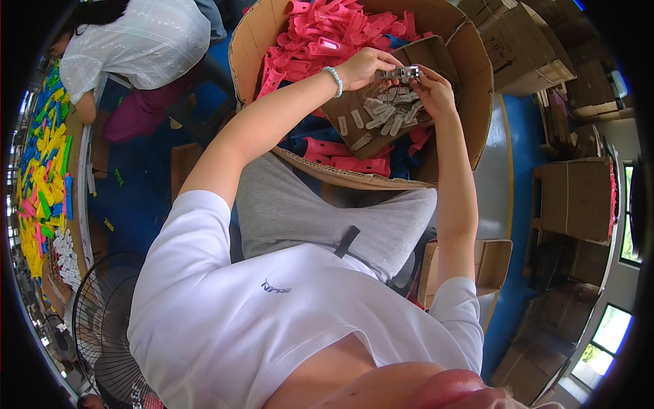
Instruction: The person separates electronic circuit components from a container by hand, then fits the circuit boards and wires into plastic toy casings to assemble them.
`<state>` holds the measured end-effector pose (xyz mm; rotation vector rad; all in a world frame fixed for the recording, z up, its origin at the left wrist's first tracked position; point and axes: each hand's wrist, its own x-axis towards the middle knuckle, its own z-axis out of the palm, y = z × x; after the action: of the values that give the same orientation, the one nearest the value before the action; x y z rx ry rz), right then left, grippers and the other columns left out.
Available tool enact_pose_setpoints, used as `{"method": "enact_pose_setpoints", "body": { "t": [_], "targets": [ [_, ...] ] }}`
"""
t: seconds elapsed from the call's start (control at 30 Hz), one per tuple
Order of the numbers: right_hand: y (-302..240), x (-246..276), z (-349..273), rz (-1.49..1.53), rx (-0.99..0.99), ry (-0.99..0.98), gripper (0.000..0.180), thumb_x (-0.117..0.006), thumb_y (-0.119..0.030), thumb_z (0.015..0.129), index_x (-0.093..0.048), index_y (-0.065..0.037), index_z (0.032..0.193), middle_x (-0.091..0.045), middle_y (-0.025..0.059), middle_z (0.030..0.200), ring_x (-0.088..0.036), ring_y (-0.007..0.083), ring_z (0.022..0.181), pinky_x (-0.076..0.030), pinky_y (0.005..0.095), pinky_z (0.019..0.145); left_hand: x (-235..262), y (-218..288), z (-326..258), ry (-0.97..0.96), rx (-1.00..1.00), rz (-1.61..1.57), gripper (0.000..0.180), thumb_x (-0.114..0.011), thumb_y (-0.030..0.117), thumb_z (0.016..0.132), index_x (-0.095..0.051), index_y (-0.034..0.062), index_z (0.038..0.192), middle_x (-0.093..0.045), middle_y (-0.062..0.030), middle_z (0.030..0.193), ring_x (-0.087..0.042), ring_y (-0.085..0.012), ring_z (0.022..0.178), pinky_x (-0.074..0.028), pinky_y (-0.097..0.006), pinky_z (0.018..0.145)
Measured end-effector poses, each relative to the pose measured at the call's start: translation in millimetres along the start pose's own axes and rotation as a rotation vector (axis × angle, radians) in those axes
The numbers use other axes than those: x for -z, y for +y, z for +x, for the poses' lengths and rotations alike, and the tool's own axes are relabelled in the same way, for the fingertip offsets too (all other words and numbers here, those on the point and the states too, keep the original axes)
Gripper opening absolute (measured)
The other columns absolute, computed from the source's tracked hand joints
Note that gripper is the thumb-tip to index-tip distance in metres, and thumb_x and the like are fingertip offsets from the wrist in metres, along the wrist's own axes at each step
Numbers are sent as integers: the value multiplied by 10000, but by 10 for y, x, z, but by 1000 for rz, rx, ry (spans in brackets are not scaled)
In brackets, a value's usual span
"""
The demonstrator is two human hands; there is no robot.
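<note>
While both hands are meeting over a large, open, brown cardboard carton (482,88), the fingertips of the left hand (366,68) are pinching one end of a small, narrow, silvery piece (400,73), and those of the right hand (434,88) are closing on its other end. The fingers are covering both ends, so its full shape and exact kind are staying unclear. Beneath the hands, small, flat, whitish strips (385,112) are lying in a loose heap on a brown cardboard insert (354,140) within the carton; thin cords seem to be tangling among them, too fine to make out. Glossy pinkish-red plastic clip-shaped parts (327,44) are piling up along the far side, and the insert is hiding whatever is lying under it.

Blue flooring (524,184) is showing around the carton. At the left, a long table (83,204) is bearing yellow, green, blue and pink plastic parts (44,177), blurring toward the dark rim. Beside it, a co-worker in a white top (146,48) is leaning over, the head mostly cut off. A black wire-caged fan (109,330) is standing lower left, while brown cardboard boxes (575,198) and bright windows (608,334) are lining the right.
</note>
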<state>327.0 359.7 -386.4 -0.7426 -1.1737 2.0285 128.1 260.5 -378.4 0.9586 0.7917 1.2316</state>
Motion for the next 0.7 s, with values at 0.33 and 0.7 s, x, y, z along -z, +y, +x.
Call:
{"method": "enact_pose_setpoints", "body": {
  "t": [0.33, 0.7],
  "targets": [
    [-10, -15, -30, 38, -121, 14, 256, -477, 30, 935, -551, 110, 1167, -597, 144, 1059, -581, 201, 951, -537, 302, 833, -38, 6, -50, 27, 7, -57, 214, -469, -1, 915, -625, -82, 1038, -650, -165, 903, -633, -212, 770, -517, -327, 686],
    [72, 22, -11, 101, -139, -37, 274, -474, 35, 935, -530, 113, 1191, -595, 153, 1056, -593, 207, 910, -539, 274, 793, 46, -46, -54, -22, 42, -63, 230, -461, 18, 931, -605, -76, 1084, -651, -145, 933, -630, -196, 800, -521, -313, 748]
  ]
}}
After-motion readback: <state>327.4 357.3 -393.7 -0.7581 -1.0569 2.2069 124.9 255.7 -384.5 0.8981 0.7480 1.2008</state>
